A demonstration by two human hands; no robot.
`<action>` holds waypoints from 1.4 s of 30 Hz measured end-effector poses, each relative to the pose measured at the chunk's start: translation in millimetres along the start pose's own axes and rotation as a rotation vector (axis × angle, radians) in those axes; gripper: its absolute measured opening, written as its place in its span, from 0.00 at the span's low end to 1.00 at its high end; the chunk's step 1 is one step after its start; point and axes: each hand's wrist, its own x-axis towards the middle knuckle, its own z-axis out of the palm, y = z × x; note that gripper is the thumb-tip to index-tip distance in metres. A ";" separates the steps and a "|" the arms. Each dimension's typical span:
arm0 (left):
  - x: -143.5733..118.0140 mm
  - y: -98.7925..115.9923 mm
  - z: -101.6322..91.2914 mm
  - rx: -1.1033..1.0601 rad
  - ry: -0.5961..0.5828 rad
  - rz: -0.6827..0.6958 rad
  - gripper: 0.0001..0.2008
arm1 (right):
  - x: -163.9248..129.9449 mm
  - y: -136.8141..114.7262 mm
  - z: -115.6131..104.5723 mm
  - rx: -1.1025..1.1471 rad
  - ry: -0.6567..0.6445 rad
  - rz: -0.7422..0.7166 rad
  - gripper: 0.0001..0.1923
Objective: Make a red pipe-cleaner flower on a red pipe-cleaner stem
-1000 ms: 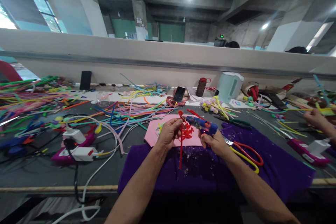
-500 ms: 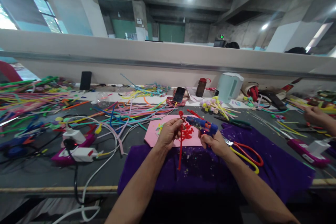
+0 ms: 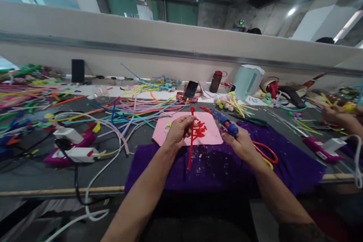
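Between the closed fingers of my left hand (image 3: 180, 130) stands a red pipe cleaner (image 3: 191, 151), upright, with a small red knob at its top. My right hand (image 3: 241, 141) is wrapped round a blue hot glue gun (image 3: 225, 121), its nozzle pointing away up and left, apart from the pipe cleaner. Behind my left hand lies a pink sheet (image 3: 211, 138) with a heap of short red pieces (image 3: 200, 129) on it. Scissors with red and yellow handles (image 3: 268, 152) rest partly hidden behind my right wrist.
A purple cloth (image 3: 172, 176) covers the table's front edge. Loose coloured pipe cleaners (image 3: 127, 107), power strips (image 3: 61, 155) and white cables lie leftward. Behind stand a phone (image 3: 191, 89), a bottle (image 3: 216, 82) and a kettle (image 3: 247, 82). Another person's hand (image 3: 337, 115) is at far right.
The glue gun has moved away from the red pipe cleaner, to the right and lower. My left hand still holds the pipe cleaner. The camera view has tilted down.
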 end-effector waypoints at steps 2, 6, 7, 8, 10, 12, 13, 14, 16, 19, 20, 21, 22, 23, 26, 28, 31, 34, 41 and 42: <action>0.0 -0.3 0.1 -0.009 -0.016 0.007 0.14 | -8.4 0.3 -6.7 -0.304 -0.046 0.020 0.17; -1.0 -0.7 0.6 -0.019 -0.058 0.033 0.14 | -24.2 7.0 -5.8 -0.696 -0.216 0.084 0.19; -1.2 -0.6 0.7 -0.017 -0.062 0.035 0.14 | -26.7 9.8 -3.0 -0.765 -0.253 0.110 0.19; -1.3 -0.4 0.8 -0.015 -0.065 0.035 0.14 | -28.3 12.5 0.2 -0.819 -0.284 0.133 0.19; -1.3 0.3 0.8 -0.012 -0.062 0.035 0.14 | -29.9 16.4 6.5 -0.876 -0.339 0.149 0.20; -1.3 1.2 0.7 -0.016 -0.055 0.038 0.13 | -30.2 17.3 10.0 -0.889 -0.380 0.127 0.21; -1.4 1.7 0.8 -0.019 -0.053 0.038 0.13 | -30.1 16.6 10.0 -0.889 -0.400 0.109 0.21; -1.6 2.1 0.9 -0.022 -0.049 0.037 0.14 | -30.0 15.3 8.7 -0.887 -0.420 0.092 0.22; -2.1 3.1 1.5 -0.025 -0.040 0.029 0.14 | -28.3 12.0 2.9 -0.878 -0.452 0.066 0.22; -3.4 4.7 2.9 -0.020 -0.025 0.015 0.15 | -17.6 8.9 -9.1 -0.817 -0.434 0.019 0.18; -3.7 5.2 3.2 -0.017 -0.023 0.010 0.15 | -10.7 9.1 -12.2 -0.779 -0.410 -0.010 0.16; -3.9 5.5 3.5 -0.013 -0.021 0.004 0.15 | -2.1 10.1 -14.2 -0.731 -0.396 -0.053 0.15; -4.0 5.7 3.5 -0.009 -0.020 -0.003 0.15 | 7.9 11.7 -14.8 -0.681 -0.384 -0.098 0.14; -3.9 5.7 3.3 -0.005 -0.019 -0.008 0.15 | 19.0 14.0 -13.8 -0.636 -0.386 -0.141 0.14; -2.8 4.9 1.7 0.005 -0.022 -0.008 0.15 | 53.1 22.4 -3.0 -0.577 -0.469 -0.195 0.12; -2.1 4.1 0.6 0.006 -0.032 0.000 0.15 | 71.0 27.6 8.2 -0.631 -0.535 -0.186 0.11; -2.0 3.3 0.0 0.007 -0.043 0.002 0.14 | 85.5 32.5 24.1 -0.713 -0.627 -0.217 0.12; -2.5 3.1 0.7 0.011 -0.049 -0.004 0.14 | 90.3 34.6 35.0 -0.727 -0.661 -0.243 0.13; -2.5 2.7 2.0 0.036 -0.052 -0.007 0.14 | 99.8 42.3 50.1 -0.691 -0.683 -0.216 0.09; -2.3 2.5 2.0 0.037 -0.050 -0.013 0.14 | 101.1 43.6 51.1 -0.679 -0.673 -0.213 0.09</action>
